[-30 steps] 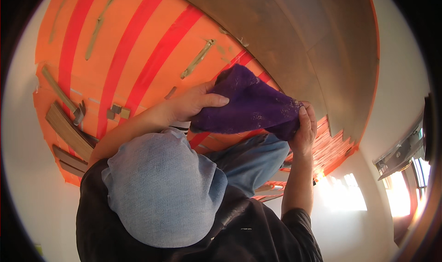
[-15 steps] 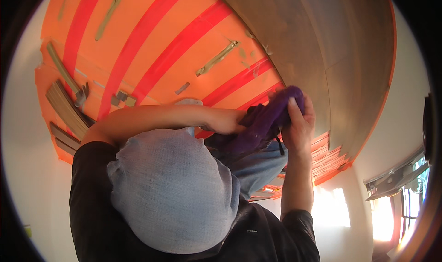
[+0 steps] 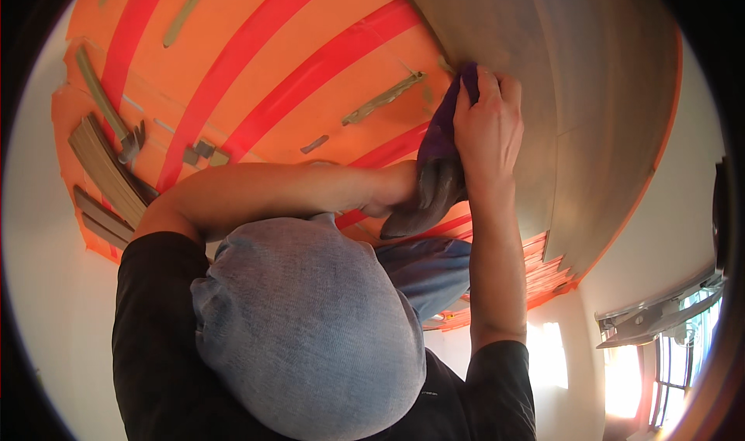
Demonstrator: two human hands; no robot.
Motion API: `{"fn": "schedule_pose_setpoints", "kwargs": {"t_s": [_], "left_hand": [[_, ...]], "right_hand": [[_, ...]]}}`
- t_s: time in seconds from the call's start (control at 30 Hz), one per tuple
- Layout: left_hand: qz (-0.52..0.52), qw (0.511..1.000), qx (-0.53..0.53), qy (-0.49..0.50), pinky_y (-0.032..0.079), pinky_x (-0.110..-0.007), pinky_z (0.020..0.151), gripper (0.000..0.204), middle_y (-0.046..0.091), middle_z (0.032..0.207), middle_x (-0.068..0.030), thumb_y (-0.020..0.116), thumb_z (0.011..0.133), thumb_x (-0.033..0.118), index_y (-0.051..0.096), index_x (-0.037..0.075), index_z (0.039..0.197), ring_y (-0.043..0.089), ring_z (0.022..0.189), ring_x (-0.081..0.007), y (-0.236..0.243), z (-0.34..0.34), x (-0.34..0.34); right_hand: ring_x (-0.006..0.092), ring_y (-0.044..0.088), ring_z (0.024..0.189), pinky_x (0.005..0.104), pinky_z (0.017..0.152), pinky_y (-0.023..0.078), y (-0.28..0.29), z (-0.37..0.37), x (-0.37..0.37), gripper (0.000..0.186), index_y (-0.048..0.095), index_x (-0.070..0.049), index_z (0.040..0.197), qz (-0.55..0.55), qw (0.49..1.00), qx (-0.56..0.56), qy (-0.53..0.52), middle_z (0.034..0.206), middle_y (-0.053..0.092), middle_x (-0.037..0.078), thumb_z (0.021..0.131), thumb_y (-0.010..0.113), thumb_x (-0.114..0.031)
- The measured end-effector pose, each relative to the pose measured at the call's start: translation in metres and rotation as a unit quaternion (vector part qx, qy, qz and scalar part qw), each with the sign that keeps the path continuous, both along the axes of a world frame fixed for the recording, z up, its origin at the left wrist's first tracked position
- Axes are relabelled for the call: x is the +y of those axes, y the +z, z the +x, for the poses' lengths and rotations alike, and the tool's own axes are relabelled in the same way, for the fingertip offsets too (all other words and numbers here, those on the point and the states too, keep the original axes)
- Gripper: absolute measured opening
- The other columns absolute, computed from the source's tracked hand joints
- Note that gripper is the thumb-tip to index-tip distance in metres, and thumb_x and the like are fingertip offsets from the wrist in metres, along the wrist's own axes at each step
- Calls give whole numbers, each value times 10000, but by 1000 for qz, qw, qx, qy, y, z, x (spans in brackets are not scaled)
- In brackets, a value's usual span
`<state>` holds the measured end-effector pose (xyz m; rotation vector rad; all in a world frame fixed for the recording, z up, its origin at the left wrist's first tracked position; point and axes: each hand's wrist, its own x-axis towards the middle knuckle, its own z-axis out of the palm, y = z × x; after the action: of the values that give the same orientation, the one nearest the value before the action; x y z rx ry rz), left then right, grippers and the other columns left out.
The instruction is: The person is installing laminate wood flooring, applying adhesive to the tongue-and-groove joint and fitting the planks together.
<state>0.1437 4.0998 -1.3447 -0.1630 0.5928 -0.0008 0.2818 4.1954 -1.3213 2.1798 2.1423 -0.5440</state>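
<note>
1 bunched cloth, purple and dark grey.

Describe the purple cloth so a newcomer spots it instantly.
Start from the big orange sheet with red stripes, and go to its right border, where the brown planks begin. There, above the bent blue-jeaned knee, the right hand pinches the cloth's upper end. Its deep purple sets it apart from the orange, red and brown around it.
</note>
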Motion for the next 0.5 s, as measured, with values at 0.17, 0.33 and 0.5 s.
{"fn": "schedule_pose_setpoints", "kwargs": {"t_s": [0.17,0.33,0.5], "left_hand": [[-22,999,-16,37,561,-306,827,355,681,1190,-18,476,1130,401,632,121,1284,652,1002,-95,11,0,9],[-18,998,-44,45,540,-320,889,331,672,1216,-23,529,1116,331,625,114,1345,640,1044,-123,6,0,3],[-3,1000,-17,19,579,-270,803,285,700,1161,-27,521,1114,303,637,94,1270,677,964,-90,12,2,2]], "right_hand": [[363,728,924,452,771,615,-3,1,5,292,731,-90,1162,-3,999,-41,22,1087,665,133,886,774,-175],[371,730,961,465,800,613,-2,3,1,297,726,-80,1168,-27,999,-39,14,1135,676,135,887,768,-166],[379,729,985,476,827,613,0,7,-6,294,714,-73,1184,-46,998,-49,14,1173,679,138,900,737,-148]]}}
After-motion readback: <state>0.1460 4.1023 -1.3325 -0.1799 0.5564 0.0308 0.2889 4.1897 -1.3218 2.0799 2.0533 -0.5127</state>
